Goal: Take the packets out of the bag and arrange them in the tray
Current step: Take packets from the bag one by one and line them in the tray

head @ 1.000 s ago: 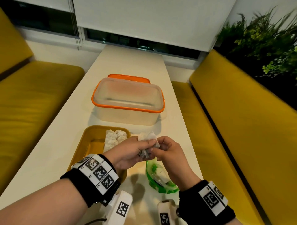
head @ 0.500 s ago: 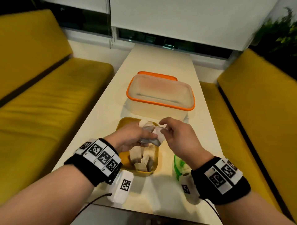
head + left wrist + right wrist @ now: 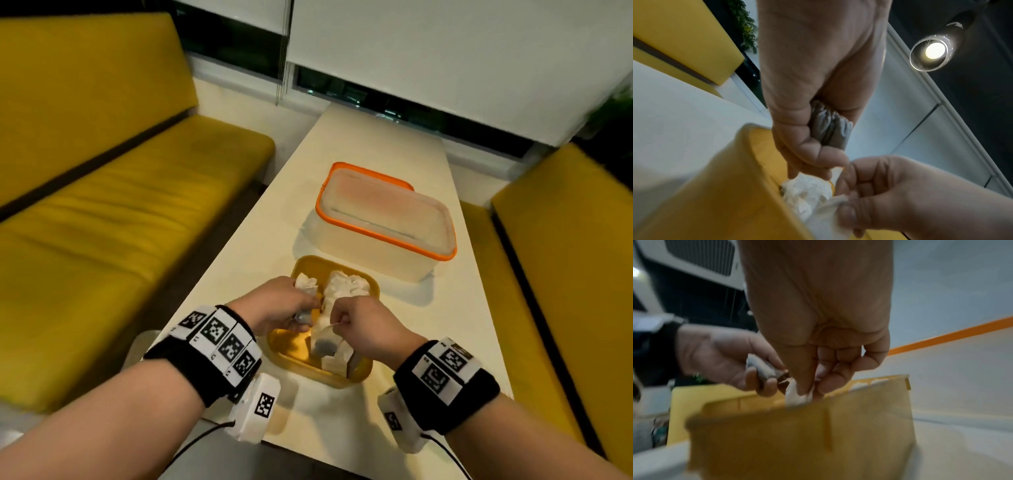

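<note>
Crumpled white packets, yellow plastic tray

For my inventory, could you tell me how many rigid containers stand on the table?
2: the yellow plastic tray nearest the person; the translucent orange-rimmed tub just beyond it. More may be hidden.

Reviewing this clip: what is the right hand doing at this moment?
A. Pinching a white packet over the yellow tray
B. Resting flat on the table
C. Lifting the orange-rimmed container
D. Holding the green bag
A: the right hand pinches a white packet just above the yellow tray.
</note>
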{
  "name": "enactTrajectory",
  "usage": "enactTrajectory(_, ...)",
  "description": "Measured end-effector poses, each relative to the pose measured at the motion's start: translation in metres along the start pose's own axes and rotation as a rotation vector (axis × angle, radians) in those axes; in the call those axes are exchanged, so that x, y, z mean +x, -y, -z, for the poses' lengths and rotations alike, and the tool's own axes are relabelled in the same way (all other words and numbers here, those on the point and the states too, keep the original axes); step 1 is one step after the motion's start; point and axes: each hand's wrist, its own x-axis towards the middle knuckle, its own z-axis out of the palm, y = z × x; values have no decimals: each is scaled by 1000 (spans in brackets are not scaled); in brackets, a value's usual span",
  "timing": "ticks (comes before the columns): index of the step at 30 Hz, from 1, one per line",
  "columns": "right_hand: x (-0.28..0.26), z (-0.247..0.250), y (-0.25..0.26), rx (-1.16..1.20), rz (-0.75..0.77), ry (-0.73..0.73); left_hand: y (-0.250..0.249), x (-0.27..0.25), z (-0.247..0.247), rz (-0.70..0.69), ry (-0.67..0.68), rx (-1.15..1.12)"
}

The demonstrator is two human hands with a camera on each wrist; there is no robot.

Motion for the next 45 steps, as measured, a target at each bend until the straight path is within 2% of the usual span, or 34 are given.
enactTrajectory(3, 6, -3, 0, -166, -27, 56, -2, 5, -5, 49, 95, 177)
enactTrajectory(8, -3, 12, -15, -161, -79, -111, -3, 9, -8, 124, 201, 600)
enactTrajectory(11, -19, 11, -22, -225, -92, -17, -8, 12, -11, 152, 229, 701)
enactTrajectory(13, -25, 2, -27, -185, -81, 28, -11, 15, -16, 154, 231, 731)
enactTrajectory(17, -30, -10, -33, 1, -73, 1, -11, 19, -22, 122, 205, 746)
enactTrajectory(21, -32, -14, -39, 73, -32, -65, -8, 23, -27, 42, 168, 715)
enactTrajectory(24, -32, -19, -40, 39, 3, -90, -6, 22, -28, 27, 196, 727)
enactTrajectory(27, -32, -25, -35, -101, 7, -109, -7, 21, -24, 25, 199, 793)
enactTrajectory(32, -33, -31, -32, -165, -6, -233, -10, 21, -21, 5, 167, 714)
enactTrajectory(36, -30, -27, -34, -193, 51, -227, -8, 20, -20, 30, 163, 665)
enactTrajectory(43, -32, -12, -32, -99, 34, -179, -7, 17, -19, 17, 150, 634)
enactTrajectory(45, -33, -6, -32, 11, -1, -209, -8, 15, -18, 7, 143, 621)
